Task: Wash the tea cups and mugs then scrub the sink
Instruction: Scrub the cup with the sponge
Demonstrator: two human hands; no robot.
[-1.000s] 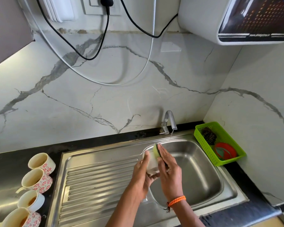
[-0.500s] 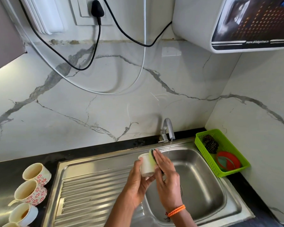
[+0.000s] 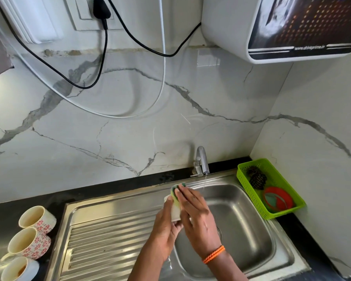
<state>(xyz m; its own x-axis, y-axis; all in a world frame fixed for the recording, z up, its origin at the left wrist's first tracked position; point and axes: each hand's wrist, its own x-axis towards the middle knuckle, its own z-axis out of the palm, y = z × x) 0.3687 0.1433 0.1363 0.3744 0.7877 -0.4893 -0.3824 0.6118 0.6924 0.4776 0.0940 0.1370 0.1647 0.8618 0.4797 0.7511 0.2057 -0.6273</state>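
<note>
Standing over the sink (image 3: 249,224), the person grips a white cup (image 3: 175,212) in the left hand (image 3: 166,224), fingers wrapped round its side, at the bowl's left rim. The right hand (image 3: 197,216) lies flat with fingers straight, pressing a green-and-yellow sponge (image 3: 175,192) against the cup. Three used cups (image 3: 31,245) sit in a row on the dark counter (image 3: 55,199) left of the drainboard, a thin stream runs from the tap (image 3: 201,162), and a green basket (image 3: 272,188) stands in the right corner.
</note>
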